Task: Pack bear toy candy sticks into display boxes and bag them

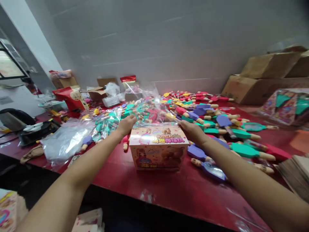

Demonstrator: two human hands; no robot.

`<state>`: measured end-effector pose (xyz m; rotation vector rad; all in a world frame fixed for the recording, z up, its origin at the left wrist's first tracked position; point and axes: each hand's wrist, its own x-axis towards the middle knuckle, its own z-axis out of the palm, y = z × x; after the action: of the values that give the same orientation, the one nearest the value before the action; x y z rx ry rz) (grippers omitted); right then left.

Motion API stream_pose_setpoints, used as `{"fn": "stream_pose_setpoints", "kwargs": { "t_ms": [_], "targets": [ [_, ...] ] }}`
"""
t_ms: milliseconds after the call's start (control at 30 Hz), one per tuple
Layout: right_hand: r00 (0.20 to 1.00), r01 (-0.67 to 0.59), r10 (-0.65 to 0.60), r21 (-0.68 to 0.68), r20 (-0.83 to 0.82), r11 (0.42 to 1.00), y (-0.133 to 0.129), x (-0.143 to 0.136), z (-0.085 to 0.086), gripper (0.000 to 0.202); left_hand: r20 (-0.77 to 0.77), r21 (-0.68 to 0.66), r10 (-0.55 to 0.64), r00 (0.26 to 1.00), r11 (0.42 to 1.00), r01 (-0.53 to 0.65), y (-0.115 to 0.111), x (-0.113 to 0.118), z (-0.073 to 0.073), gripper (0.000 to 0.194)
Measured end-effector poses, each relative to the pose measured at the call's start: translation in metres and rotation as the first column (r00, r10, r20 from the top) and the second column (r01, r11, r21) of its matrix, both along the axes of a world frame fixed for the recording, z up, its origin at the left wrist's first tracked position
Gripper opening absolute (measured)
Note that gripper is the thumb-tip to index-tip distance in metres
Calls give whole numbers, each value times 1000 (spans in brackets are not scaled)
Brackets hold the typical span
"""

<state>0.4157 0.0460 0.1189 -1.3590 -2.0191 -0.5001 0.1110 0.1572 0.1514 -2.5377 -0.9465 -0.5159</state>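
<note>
A printed cardboard box [156, 156], pink and cream with cartoon pictures and coloured lettering, stands upright on the red table before me. Clear plastic film [151, 93] rises behind it, and a crumpled edge of film runs along the box's far top edge. At the box's far left top corner, my left hand [127, 125] is closed on the film. My right hand [191, 131] is closed likewise at the far right corner. Fingertips of both hands are partly hidden. Around and behind the box lie many toy paddles [245, 149] in green, purple, red and yellow, with wood-coloured handles.
Flat clear plastic bags [66, 141] lie at left, near an electric kettle [14, 119]. Brown cartons [256, 88] are stacked at the back right, beside a wrapped display box [286, 104]. A stack of cardboard [295, 175] sits at the right edge. Printed boxes [11, 206] stand below the table at left.
</note>
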Motion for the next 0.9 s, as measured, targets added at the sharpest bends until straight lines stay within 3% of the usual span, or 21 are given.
{"fn": "stream_pose_setpoints", "kwargs": {
  "t_ms": [167, 333, 567, 700, 900],
  "targets": [
    [976, -109, 120, 68, -181, 992, -15, -3, -13, 27, -32, -87, -20, 999, 996, 17, 8, -21, -12, 18],
    [941, -159, 177, 86, -287, 984, -32, -8, -8, 21, 29, -70, -121, 992, 990, 123, 7, -25, -8, 20],
    [899, -248, 229, -3, -373, 969, -48, -15, -3, 24, 51, -85, -250, 967, 964, 253, -4, -30, 1, 18],
    [830, -230, 176, -37, -530, 972, -59, -23, -1, 22, 97, -97, -189, 977, 975, 199, -17, -26, 7, 25],
    [822, -302, 196, -118, -534, 946, -72, -23, -4, 30, 7, -129, -11, 1000, 992, 12, -37, -7, 26, 52]
  ]
}}
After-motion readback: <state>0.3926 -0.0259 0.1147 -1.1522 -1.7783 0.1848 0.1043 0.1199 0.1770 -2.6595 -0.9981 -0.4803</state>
